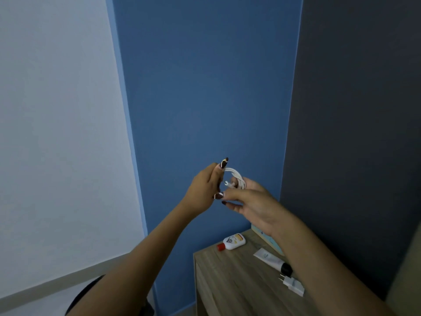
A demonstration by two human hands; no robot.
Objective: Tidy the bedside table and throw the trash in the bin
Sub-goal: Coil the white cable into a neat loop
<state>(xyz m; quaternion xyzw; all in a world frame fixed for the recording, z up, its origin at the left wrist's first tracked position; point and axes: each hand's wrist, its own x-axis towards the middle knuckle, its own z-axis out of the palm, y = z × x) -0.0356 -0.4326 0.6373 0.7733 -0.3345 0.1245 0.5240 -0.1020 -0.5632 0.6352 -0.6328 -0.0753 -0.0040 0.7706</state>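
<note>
Here, both hands are raised in front of the blue wall, well above the wood-grain bedside table point(227, 281), and between them I hold a white charging cable wound into a small coil point(238, 180). My left hand point(205, 188) pinches one side of the loop between thumb and forefinger, the other fingers curled loosely; my right hand point(252, 201) is half closed around the opposite side, fingers spread, with the cable's plug end poking out toward the left hand. I judge the coil is kept up in the air so the loops can be gathered without snagging on anything below — a tidy bundle will sit better on the table than a loose cord.

On the tabletop, toward the back edge, lies a white plastic bottle with a red cap and orange label point(232, 242), on its side. Nearer the right, partly under my right forearm, lies a white squeeze tube with a black cap point(271, 261), and just beside it a white wall charger plug point(292, 285) with its prongs pointing toward the tube. A pale teal flat object point(262, 234) sits behind my wrist — mostly hidden, so I cannot tell what it is. No bin is clearly in view. My own forearm blocks the table's right side.
</note>
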